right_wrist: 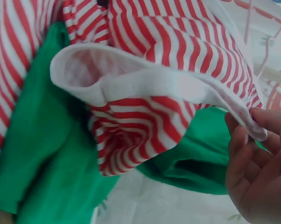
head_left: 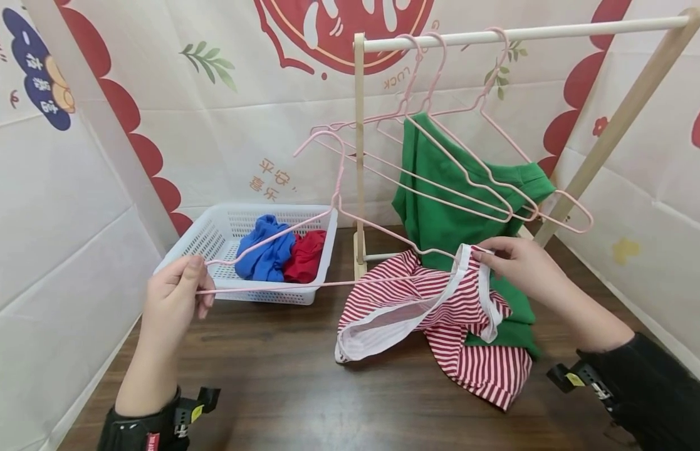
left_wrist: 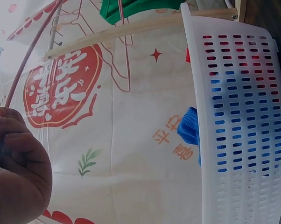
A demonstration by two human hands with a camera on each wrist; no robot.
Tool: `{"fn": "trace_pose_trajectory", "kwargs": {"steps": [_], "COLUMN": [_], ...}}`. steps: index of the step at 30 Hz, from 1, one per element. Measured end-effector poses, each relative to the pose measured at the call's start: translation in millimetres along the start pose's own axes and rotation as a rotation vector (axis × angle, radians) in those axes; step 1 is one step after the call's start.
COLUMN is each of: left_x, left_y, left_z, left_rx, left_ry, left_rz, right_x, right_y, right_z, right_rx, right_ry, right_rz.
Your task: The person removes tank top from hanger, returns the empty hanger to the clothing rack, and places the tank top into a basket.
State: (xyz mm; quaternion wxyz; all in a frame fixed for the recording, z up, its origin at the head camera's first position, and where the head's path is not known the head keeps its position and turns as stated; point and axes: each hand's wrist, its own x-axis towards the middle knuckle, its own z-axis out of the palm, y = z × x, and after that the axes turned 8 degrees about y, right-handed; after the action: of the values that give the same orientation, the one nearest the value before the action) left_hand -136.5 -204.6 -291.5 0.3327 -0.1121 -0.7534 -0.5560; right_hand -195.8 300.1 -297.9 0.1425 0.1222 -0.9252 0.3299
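Observation:
My left hand (head_left: 173,294) grips the left end of a pink wire hanger (head_left: 341,166), whose hook points up. The hanger's right end reaches into the white-edged opening of a red-and-white striped garment (head_left: 389,282); its tip is hidden by the cloth. Thumb and fingers of my right hand (head_left: 513,263) pinch the garment's white trim at the upper right. In the right wrist view the white band (right_wrist: 168,86) curves round another opening. The garment's lower part rests on the table. Behind it hangs a green garment (head_left: 440,207) on pink hangers.
A rack with a white rail (head_left: 530,32) and wooden posts stands at the right, several pink hangers on it. Back left, a white perforated basket (head_left: 180,247) holds a blue cloth (head_left: 265,257) and a red cloth (head_left: 307,257). Printed sheets enclose the dark wooden table (head_left: 282,388).

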Motion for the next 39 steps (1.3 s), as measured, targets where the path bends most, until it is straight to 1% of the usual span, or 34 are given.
{"fn": "trace_pose_trajectory", "kwargs": {"steps": [4, 7, 11, 14, 16, 19, 23, 24, 26, 27, 30, 33, 35, 39], "left_x": [2.1, 3.0, 2.9, 3.0, 3.6, 4.7, 5.9, 6.4, 7.1, 7.7, 9.6, 9.9, 9.6, 9.0], "left_y": [-3.3, -4.8, -6.5, -7.4, -7.5, -8.4, -8.5, -8.2, -7.5, -7.1, -6.5, -4.7, -3.9, -3.0], "left_z": [2.4, 3.9, 6.2, 8.9, 11.0, 14.8, 20.4, 22.0, 24.5, 25.8, 30.1, 33.9, 36.2, 41.5], "left_rx": [-0.066, -0.102, -0.156, -0.170, -0.149, -0.120, -0.091, -0.091, -0.092, -0.093, -0.109, -0.115, -0.131, -0.173], "left_ry": [-0.018, -0.022, -0.027, -0.037, -0.049, -0.068, -0.089, -0.093, -0.103, -0.108, -0.125, -0.128, -0.124, -0.102], "left_rz": [0.014, 0.006, -0.013, -0.024, -0.027, -0.037, -0.053, -0.057, -0.062, -0.063, -0.063, -0.063, -0.070, -0.085], "right_x": [3, 4, 3, 1, -1, -4, -10, -11, -14, -16, -22, -28, -32, -36], "right_y": [12, 19, 24, 23, 22, 16, 7, 5, 2, 0, -4, -8, -10, -12], "right_z": [5, 10, 19, 23, 22, 19, 15, 14, 13, 13, 14, 15, 16, 17], "right_rx": [0.036, 0.060, -0.016, -0.091, -0.084, -0.043, -0.008, 0.004, 0.049, 0.078, 0.157, 0.175, 0.172, 0.175], "right_ry": [-0.075, -0.118, -0.143, -0.137, -0.126, -0.075, 0.026, 0.040, 0.037, 0.022, -0.052, -0.081, -0.068, -0.007], "right_rz": [0.088, 0.121, 0.062, 0.014, 0.021, 0.021, -0.033, -0.052, -0.108, -0.136, -0.217, -0.262, -0.273, -0.335]}}
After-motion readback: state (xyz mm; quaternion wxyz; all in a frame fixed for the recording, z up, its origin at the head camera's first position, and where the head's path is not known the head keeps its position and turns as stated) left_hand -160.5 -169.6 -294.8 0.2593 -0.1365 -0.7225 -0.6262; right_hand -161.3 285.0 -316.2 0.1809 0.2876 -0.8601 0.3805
